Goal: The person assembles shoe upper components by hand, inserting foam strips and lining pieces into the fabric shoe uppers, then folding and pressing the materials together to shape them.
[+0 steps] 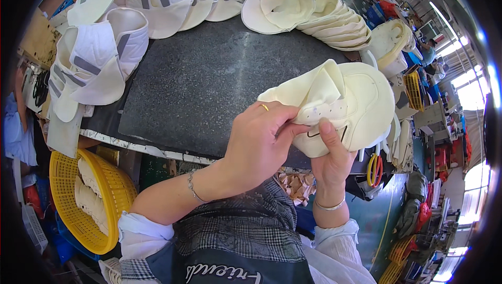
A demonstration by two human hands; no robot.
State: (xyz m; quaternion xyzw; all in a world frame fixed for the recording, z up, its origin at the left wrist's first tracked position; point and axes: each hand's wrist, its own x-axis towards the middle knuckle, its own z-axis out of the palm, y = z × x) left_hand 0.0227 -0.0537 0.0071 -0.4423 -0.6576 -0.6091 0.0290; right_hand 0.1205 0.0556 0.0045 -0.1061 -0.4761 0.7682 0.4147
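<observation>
A cream shoe upper (pixel 366 96) with a rounded toe, small eyelet holes and a black line mark is held up over the table's right side. My left hand (pixel 261 140), wearing a ring, pinches the edge beside its eyelets between thumb and fingers. My right hand (pixel 333 158) holds the upper from below, its thumb resting on the outer face near the black mark; its other fingers are mostly hidden behind the upper.
White uppers with grey strips (pixel 94 64) line the dark worktable (pixel 198 85) at the left and back. Nested cream uppers (pixel 334 22) lie at the back right. A yellow basket (pixel 112 195) holding cream pieces stands below left; red and yellow loops (pixel 375 170) hang at the right edge.
</observation>
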